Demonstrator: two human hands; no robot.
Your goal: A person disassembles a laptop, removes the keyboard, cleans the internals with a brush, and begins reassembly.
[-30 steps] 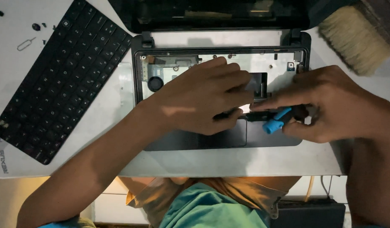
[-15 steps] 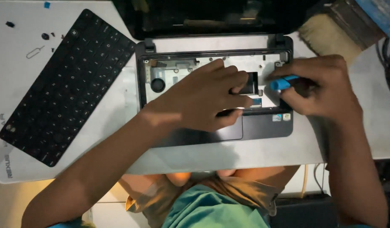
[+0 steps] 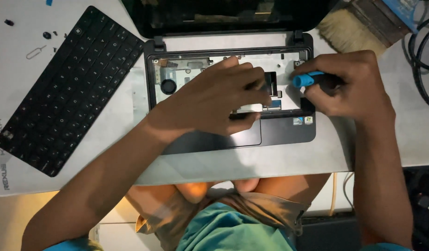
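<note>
Right hand (image 3: 351, 86), fingers clamped on blue-handled screwdriver (image 3: 303, 80), is shifting from palm rest toward laptop's (image 3: 288, 132) back-right corner; left hand (image 3: 214, 100) is staying flat, fingers together.

I count one opened laptop (image 3: 233, 93), one removed keyboard (image 3: 68, 90), one blue-handled screwdriver (image 3: 309, 80), one brush (image 3: 347, 30), and my two hands: left hand (image 3: 214, 100), right hand (image 3: 349, 83).

The scene is being viewed from a single head-worn camera, aimed steeply down and held close. The opened laptop base (image 3: 233, 93) is being framed centrally, the detached keyboard (image 3: 68, 88) toward ten o'clock.
</note>
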